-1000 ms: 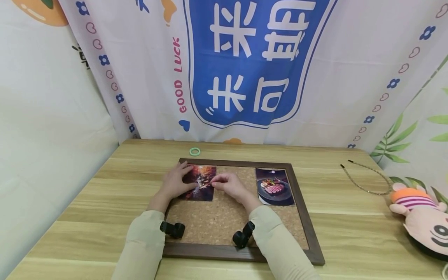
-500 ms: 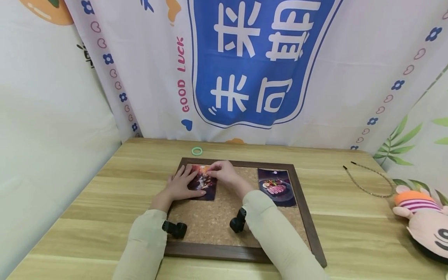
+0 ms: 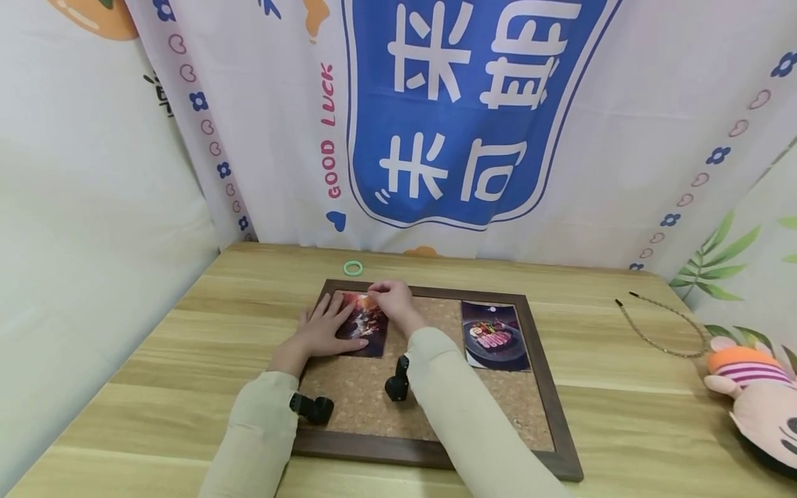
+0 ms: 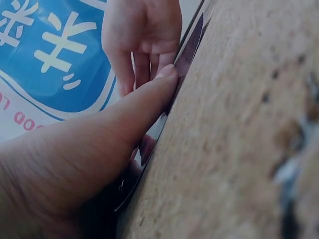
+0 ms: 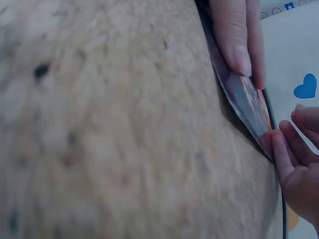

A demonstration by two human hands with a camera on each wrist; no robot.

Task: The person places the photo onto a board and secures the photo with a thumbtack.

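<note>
A glossy photo print with orange-red and dark colours lies in the upper left part of a cork board with a dark brown frame. Spread across its left side is my left hand, fingers straight and thumb near the lower edge. My right hand is at the photo's top right corner, its thumb and fingertips pinched together there. In the right wrist view the photo bows slightly off the cork, and the right hand has fingertips on its corner. Whether a small thing sits between them is hidden.
A second photo of food on a plate lies at the board's upper right. Behind the board is a pale green ring. A thin cord and a plush toy are at the right of the wooden table.
My right hand has moved up from the middle of the photo's right edge to its top right corner. The left hand's fingers have spread flatter over the photo.
</note>
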